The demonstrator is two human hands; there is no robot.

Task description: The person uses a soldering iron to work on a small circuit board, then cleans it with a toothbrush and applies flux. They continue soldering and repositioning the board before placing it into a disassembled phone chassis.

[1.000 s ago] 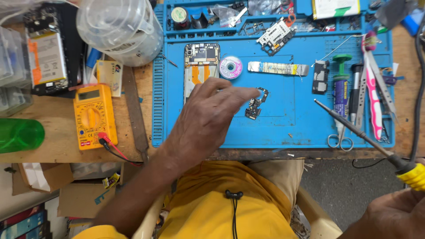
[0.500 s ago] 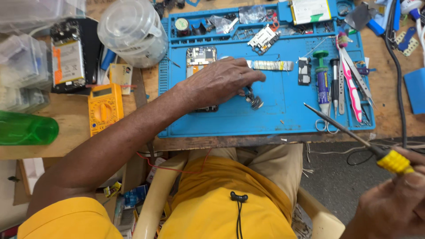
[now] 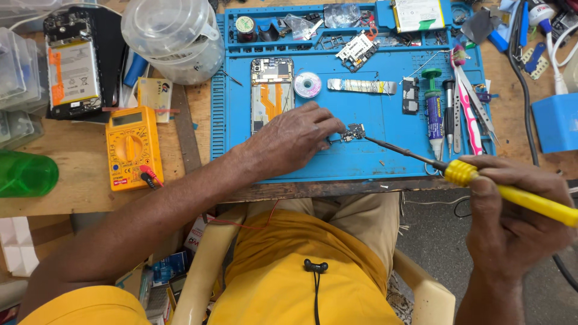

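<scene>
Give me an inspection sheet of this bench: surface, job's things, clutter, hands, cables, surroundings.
Surface: blue mat on wooden bench.
Job's things: small board; soldering iron tip at the board.
Clutter: open phone, solder reel, tweezers, multimeter, plastic tub.
Hands: left hand pins the board; right hand grips the iron.
Cables: black cable at right.
Surroundings: green bottle, plastic chair.
</scene>
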